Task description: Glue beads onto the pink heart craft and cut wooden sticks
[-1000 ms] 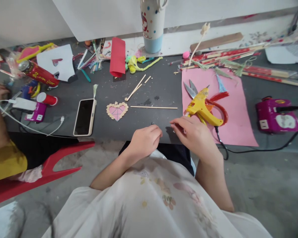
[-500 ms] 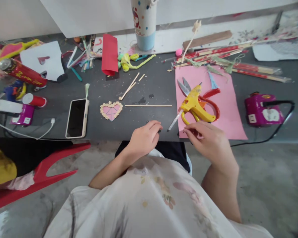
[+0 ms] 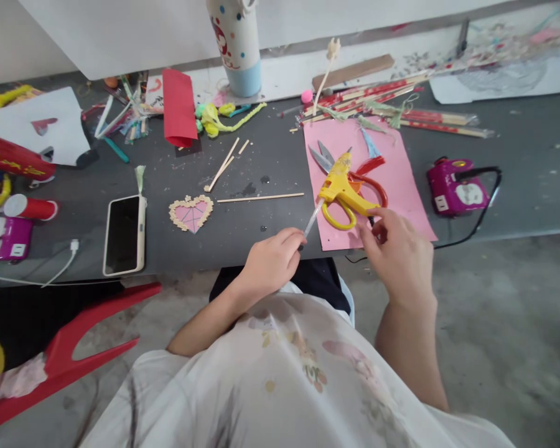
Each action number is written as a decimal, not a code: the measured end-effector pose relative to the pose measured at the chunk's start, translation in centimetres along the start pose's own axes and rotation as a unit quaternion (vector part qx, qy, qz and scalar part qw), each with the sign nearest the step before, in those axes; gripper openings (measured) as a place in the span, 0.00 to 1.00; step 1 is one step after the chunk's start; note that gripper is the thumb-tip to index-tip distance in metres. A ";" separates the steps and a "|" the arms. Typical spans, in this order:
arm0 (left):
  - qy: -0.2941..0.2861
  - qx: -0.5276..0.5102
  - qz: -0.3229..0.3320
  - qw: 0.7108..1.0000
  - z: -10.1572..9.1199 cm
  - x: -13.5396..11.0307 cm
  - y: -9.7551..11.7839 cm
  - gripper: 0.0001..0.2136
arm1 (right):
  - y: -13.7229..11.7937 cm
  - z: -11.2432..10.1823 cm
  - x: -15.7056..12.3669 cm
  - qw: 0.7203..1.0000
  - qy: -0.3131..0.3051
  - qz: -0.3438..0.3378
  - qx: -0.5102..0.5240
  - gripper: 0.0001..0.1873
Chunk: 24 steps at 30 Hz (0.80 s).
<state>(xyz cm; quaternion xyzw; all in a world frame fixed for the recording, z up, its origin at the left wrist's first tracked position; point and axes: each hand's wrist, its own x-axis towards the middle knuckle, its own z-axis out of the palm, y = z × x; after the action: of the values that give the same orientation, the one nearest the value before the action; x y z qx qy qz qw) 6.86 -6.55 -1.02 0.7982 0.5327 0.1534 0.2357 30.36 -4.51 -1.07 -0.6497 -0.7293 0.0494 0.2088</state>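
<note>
My right hand point(image 3: 399, 252) lies at the near edge of the pink paper sheet point(image 3: 404, 180). Its thumb and forefinger close on the butt of the yellow glue gun point(image 3: 340, 190). The gun lies on the sheet across red-handled scissors point(image 3: 324, 158), and its clear glue stick point(image 3: 312, 219) points toward me. My left hand point(image 3: 270, 264) rests curled at the front edge of the dark table point(image 3: 261, 168). Its fingertips are pinched beside the glue stick's tip, and what they hold is too small to make out.
A pink heart point(image 3: 191, 213), a thin stick point(image 3: 260, 198) and a phone point(image 3: 124, 233) lie to the left. A purple device point(image 3: 452, 186) with a black cord sits to the right. Craft sticks, a red folded paper point(image 3: 180, 115) and a bottle point(image 3: 236, 50) fill the back. A red chair point(image 3: 74, 336) stands at lower left.
My right hand moved from the table's front edge rightward and up onto the glue gun's handle. The view has swung to the right. My left hand has hardly moved.
</note>
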 end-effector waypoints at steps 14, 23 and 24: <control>0.005 0.006 -0.001 1.000 -0.5 -1.4 -0.2 0.14 | -0.8 0.4 0.9 1.000 0.024 0.012 0.006 0.18; 0.080 -0.014 0.005 0.997 -1.2 -3.2 -2.0 0.14 | -3.8 0.7 1.3 0.998 -0.012 -0.042 0.040 0.14; 0.092 -0.017 0.010 0.996 -1.2 -3.4 -2.1 0.14 | -4.0 0.7 1.3 0.998 -0.018 -0.039 0.039 0.14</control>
<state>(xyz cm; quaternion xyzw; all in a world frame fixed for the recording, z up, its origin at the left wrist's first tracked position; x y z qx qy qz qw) 3.29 -8.74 -1.13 0.7817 0.5415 0.2377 0.1979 26.28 -3.71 -0.01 -0.6107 -0.7555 0.0817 0.2227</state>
